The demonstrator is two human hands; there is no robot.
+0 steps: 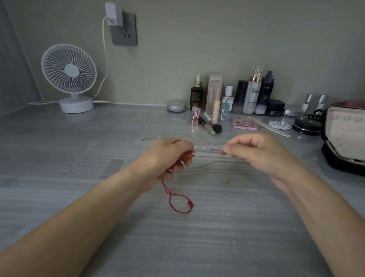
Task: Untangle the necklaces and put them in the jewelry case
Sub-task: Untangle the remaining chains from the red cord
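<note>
Silver chains (pixel 206 149) are stretching between both hands. Left hand (pixel 167 159) is gripping a red cord (pixel 180 203), its loop trailing toward the person on the table (pixel 169 256). Right hand (pixel 260 154) is pinching a chain. Pendant (pixel 226 178) is lying just below the gap. Jewelry case (pixel 344 161) is sitting open, well right of the right hand.

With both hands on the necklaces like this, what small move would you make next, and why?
Probably ease the right hand slowly rightward, drawing the silver chain it pinches away from the red cord bunched in the left hand. The chain runs straight between the two hands, so it seems caught in that bundle. The case stands open on the right, ready for it.
</note>
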